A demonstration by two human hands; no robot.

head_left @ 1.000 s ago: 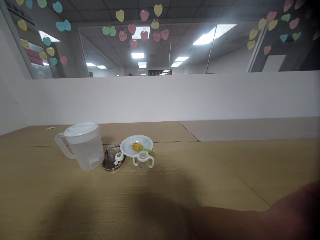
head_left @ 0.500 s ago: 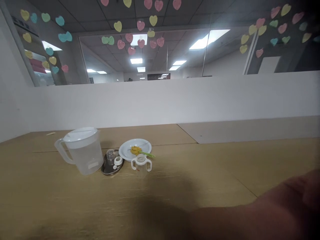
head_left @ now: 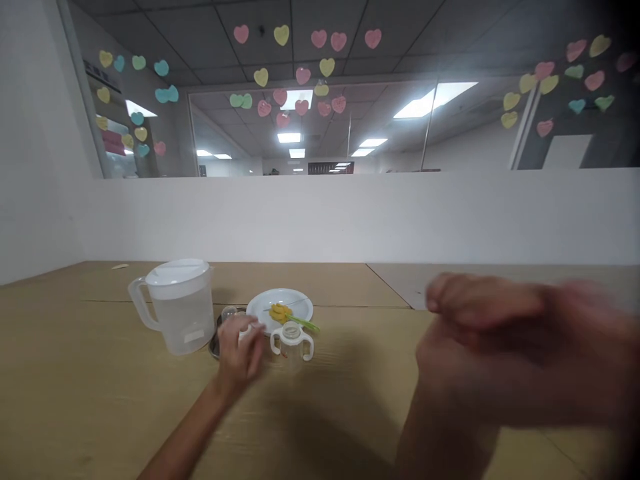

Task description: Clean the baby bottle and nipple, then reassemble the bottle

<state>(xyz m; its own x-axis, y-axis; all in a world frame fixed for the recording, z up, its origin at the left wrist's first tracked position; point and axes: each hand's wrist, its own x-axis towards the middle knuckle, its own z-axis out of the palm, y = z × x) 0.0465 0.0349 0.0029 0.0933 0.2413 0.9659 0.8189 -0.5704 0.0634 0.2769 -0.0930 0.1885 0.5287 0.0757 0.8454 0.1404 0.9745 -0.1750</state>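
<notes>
My left hand reaches in from the lower left, over the small metal tray. Its fingers are bent and apart, slightly blurred, with nothing visible in them. It hides most of the tray and the white part on it; a clear cap shows behind. Just right of this hand stands a clear baby bottle with two white handles and an uncovered top. My right hand is raised close to the camera at the right, smeared by motion. Another blurred hand or arm shape overlaps it from the right edge; whose it is I cannot tell.
A lidded plastic pitcher with clear liquid stands left of the tray. Behind the bottle is a white plate with yellow food and a green-handled utensil. A white wall with a window above bounds the table.
My left hand has come into view over the tray. On the right, the blurred hand has risen from the lower corner. The view has shifted, so the scene sits further right.
</notes>
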